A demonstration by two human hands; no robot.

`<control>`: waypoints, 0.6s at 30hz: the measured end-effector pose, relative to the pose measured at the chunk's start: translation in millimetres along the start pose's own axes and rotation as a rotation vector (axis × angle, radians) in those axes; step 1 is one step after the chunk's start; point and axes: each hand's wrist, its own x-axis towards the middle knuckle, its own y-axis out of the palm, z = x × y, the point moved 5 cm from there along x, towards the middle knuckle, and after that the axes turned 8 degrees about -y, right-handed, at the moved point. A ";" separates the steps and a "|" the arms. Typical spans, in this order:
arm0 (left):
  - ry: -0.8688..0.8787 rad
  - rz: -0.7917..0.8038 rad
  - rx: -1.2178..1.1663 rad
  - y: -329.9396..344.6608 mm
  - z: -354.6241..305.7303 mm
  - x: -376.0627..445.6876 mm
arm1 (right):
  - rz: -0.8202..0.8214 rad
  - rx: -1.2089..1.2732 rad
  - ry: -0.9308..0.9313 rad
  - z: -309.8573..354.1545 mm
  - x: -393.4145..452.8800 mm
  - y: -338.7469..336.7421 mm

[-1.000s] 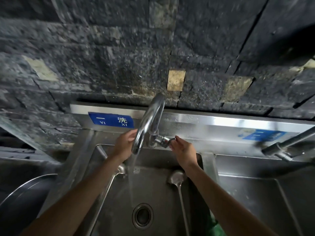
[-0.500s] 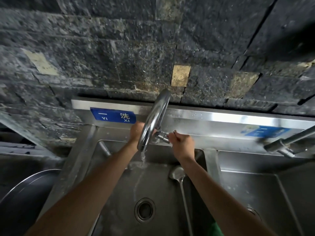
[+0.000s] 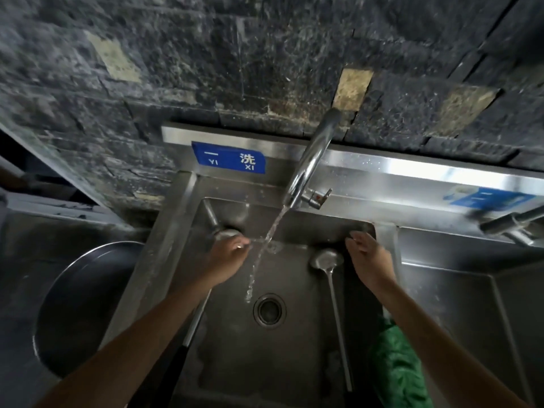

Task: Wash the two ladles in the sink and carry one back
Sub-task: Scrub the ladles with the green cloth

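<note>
Below a dark stone wall (image 3: 265, 54), the faucet (image 3: 312, 160) runs into a steel sink (image 3: 294, 363) holding two ladles, the right ladle (image 3: 326, 259) beside the relaxed, empty right hand (image 3: 372, 262), the left ladle (image 3: 225, 233) half hidden under the left hand (image 3: 226, 257), whose grip I cannot tell.

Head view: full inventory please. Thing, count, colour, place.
sink basin: 1, steel, centre
second basin: 1, steel, right
faucet: 1, chrome, rear, running
water stream: 1, clear, falls toward the drain
drain: 1, steel, basin floor
ladles: 2, steel; left ladle, right ladle
blue labels: 2, backsplash
round pan: 1, dark, left
green cloth: 1, front right
left hand: at left ladle
right hand: beside right ladle, holding nothing
</note>
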 end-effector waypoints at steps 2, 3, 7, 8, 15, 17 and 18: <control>-0.128 -0.008 0.039 -0.9 52.8 -23.6 | -0.051 -0.110 0.058 -43.1 -35.9 -10.0; -0.177 -0.006 0.067 3.7 79.8 -34.0 | -0.082 -0.162 0.093 -65.4 -57.4 -16.0; -0.328 -0.045 0.197 10.2 154.1 -60.2 | -0.169 -0.231 0.258 -122.6 -118.4 -29.1; -0.344 -0.054 0.222 12.8 163.7 -65.6 | -0.136 -0.224 0.309 -131.3 -129.5 -27.6; -0.425 -0.045 0.228 37.4 191.4 -92.8 | -0.026 -0.087 0.457 -158.4 -164.3 -6.9; -0.482 -0.029 0.188 42.3 197.0 -98.9 | -0.026 -0.087 0.463 -158.7 -164.5 -5.5; -0.502 -0.025 0.177 43.9 197.2 -101.5 | -0.024 -0.089 0.463 -157.9 -164.7 -5.3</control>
